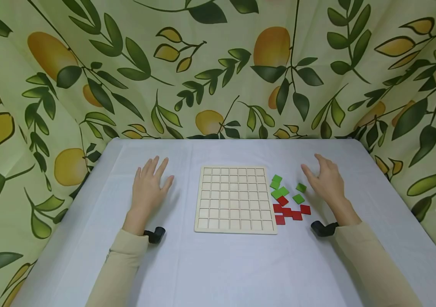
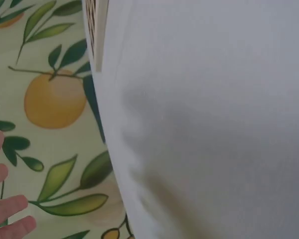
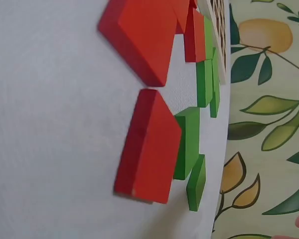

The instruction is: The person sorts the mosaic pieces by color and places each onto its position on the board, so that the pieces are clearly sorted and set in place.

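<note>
A pale wooden grid board with square cells lies flat in the middle of the table. Along its right side are scattered several green square tiles and several red square tiles; some of them touch or overlap. Left of the board hovers my left hand, fingers spread and holding nothing. My right hand is to the right of the tiles, thumb and fingers apart, with nothing in it. In the right wrist view a red tile appears large, near green tiles.
A white cloth covers the table. Behind it and at both sides hangs a curtain printed with fruit and leaves. A black wrist camera sits at the left cuff, and another black camera at the right.
</note>
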The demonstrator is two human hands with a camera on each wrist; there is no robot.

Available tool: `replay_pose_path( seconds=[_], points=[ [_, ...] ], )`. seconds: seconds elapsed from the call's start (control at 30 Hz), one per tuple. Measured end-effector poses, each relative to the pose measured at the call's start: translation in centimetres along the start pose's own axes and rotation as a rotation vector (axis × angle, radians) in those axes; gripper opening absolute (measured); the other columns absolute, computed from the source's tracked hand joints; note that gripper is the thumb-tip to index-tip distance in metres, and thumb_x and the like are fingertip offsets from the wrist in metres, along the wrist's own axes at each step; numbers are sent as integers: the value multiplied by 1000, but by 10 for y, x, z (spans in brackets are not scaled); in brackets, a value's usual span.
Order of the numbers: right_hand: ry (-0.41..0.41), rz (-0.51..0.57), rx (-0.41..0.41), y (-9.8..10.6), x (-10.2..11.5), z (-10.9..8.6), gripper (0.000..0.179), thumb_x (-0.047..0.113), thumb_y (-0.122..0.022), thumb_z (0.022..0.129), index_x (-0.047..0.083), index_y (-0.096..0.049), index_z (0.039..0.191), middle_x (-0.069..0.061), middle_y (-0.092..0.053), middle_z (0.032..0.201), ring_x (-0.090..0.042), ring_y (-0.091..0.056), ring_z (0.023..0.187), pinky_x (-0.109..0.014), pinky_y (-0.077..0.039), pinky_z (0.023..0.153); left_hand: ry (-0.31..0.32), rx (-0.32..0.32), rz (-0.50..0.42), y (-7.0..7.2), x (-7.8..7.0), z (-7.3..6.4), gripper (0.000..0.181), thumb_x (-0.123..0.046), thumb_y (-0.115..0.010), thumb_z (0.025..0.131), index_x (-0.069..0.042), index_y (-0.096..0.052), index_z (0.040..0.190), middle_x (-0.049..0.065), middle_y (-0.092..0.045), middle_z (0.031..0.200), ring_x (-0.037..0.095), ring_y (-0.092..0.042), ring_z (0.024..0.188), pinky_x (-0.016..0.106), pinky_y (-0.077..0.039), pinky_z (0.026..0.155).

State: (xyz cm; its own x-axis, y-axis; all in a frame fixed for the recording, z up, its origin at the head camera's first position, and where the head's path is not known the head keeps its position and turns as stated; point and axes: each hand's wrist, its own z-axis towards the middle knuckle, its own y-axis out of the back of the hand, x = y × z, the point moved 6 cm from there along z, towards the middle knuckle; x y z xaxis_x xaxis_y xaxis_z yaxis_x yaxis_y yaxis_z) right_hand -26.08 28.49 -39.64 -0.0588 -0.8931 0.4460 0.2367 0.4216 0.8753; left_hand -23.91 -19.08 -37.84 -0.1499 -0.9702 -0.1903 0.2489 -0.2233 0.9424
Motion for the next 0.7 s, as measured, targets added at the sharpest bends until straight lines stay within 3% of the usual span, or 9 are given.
replay_pose_path(
  seconds=[0.1,0.27,0.57,0.7],
  points=[
    [-19,47,21,-1,1,-3,67,42,-49,97,0,-33,147,-32,-41,143,-51,-37,131,-70,-39,104,-44,-21,-22,1,-8,-5,55,-35,-51,97,-13,-41,147,19,-41,151,39,-38,141,62,-30,117],
    [15,100,5,-1,5,-10,59,32,-53,97,-4,-39,142,-33,-49,135,-48,-44,124,-66,-43,101,-97,-51,-56,2,-19,-13,50,-29,-56,96,-11,-48,142,18,-48,146,38,-44,137,58,-36,115],
    [58,158,-2,-3,4,-18,49,24,-57,96,-8,-48,132,-32,-58,118,-44,-54,105,-56,-53,85,-175,-21,-115,-4,-41,-30,50,-26,-62,93,-12,-50,140,15,-50,146,35,-48,135,52,-41,113],
    [63,185,-14,-4,3,-21,45,20,-59,95,-9,-52,128,-30,-61,108,-41,-57,96,-30,-54,68,-225,-18,-131,-8,-50,-39,48,-24,-65,91,-12,-55,136,14,-53,143,33,-51,132,51,-44,110]
  ],
)
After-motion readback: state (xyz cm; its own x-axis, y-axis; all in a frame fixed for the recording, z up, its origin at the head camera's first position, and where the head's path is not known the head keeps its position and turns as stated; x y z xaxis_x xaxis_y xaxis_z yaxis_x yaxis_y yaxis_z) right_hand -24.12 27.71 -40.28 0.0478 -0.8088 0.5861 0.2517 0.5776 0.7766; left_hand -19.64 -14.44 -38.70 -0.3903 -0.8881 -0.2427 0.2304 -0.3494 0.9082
